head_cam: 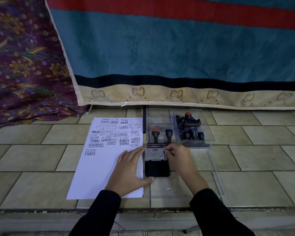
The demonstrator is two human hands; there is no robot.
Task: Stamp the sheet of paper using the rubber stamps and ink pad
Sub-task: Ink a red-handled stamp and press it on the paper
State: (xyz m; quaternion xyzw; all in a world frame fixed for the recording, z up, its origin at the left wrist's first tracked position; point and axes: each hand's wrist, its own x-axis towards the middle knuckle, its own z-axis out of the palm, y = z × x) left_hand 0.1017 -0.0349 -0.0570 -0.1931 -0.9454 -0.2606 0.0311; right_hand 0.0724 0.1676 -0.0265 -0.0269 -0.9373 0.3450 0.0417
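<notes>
With my left hand (128,169) flat against the pad (157,167), my right hand (179,157) pinches the lid (154,153); I should tilt it slowly so the pad does not slide.

You had open room over the lower, unprinted half of the sheet of paper (95,174) and over the bare tiles (32,160) to its left, though your left hand (128,167) lay flat across the sheet's right edge, thumb against the ink pad (157,168). Behind the pad, your way was barred by two upright stamps (155,135) just beside its raised lid (155,153), which your right hand (179,157) pinched at its right edge, and by the walls of the clear box (206,133). Farther back, the hanging blanket (177,48) closed off the whole far side.
</notes>
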